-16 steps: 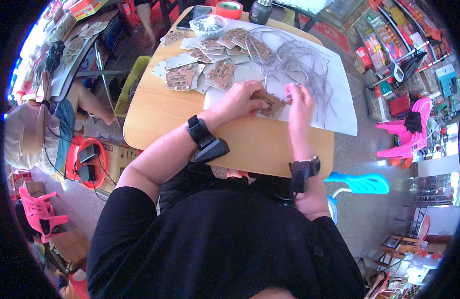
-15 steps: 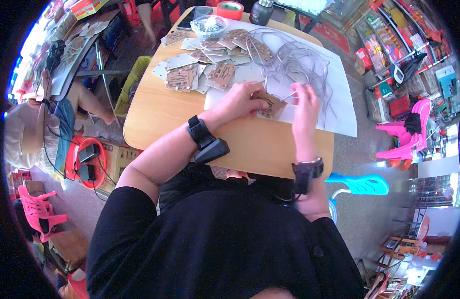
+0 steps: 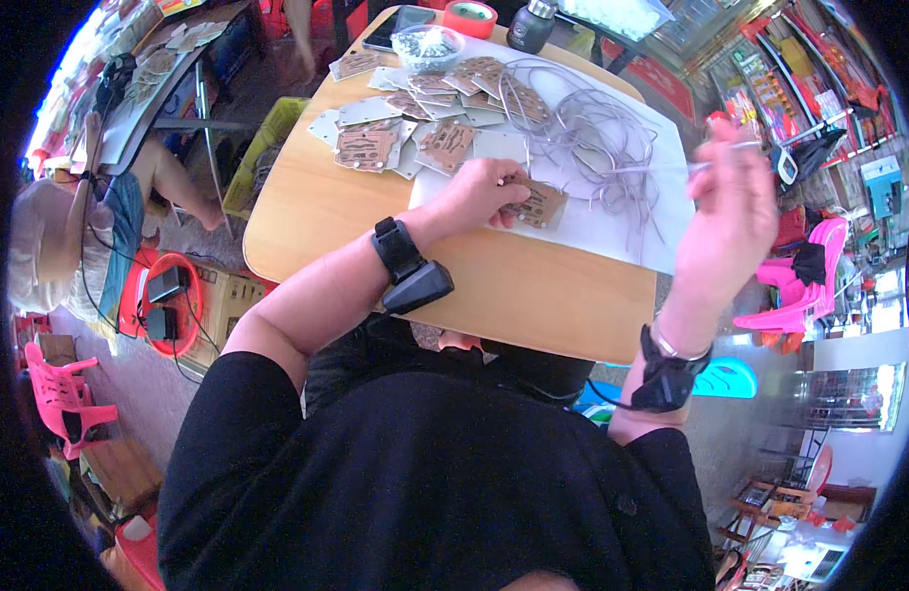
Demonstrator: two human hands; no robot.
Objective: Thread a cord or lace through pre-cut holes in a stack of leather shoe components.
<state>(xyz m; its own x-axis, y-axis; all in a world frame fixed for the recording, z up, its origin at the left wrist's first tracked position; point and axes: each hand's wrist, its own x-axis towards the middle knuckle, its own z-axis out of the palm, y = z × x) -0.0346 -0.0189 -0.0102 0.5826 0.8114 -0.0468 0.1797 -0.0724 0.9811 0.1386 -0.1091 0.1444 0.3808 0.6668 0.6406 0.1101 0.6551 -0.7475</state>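
My left hand (image 3: pixel 489 192) pinches a small brown card (image 3: pixel 540 204) with a dark printed pattern at the near edge of the white sheet (image 3: pixel 661 246). Raised off to the right, my right hand (image 3: pixel 727 202) is smeared by motion, its fingers closed on a thin grey cord. That cord runs back to a loose tangle of grey cord (image 3: pixel 602 128) on the sheet. Beyond my left hand lies a heap of similar brown-and-grey cards (image 3: pixel 445 146), some showing plain grey faces.
At the table's far side stand a clear tub (image 3: pixel 427 51) of small pieces, a phone (image 3: pixel 397 30), a red tape roll (image 3: pixel 469 20) and a dark bottle (image 3: pixel 531 28). A blue stool (image 3: pixel 725 377) is near the table's right edge. Another person (image 3: pixel 56 241) sits at left.
My right hand has moved from beside the card up and out to the right, drawing cord with it. The left hand keeps hold of the card, which now lies flatter and shows more.
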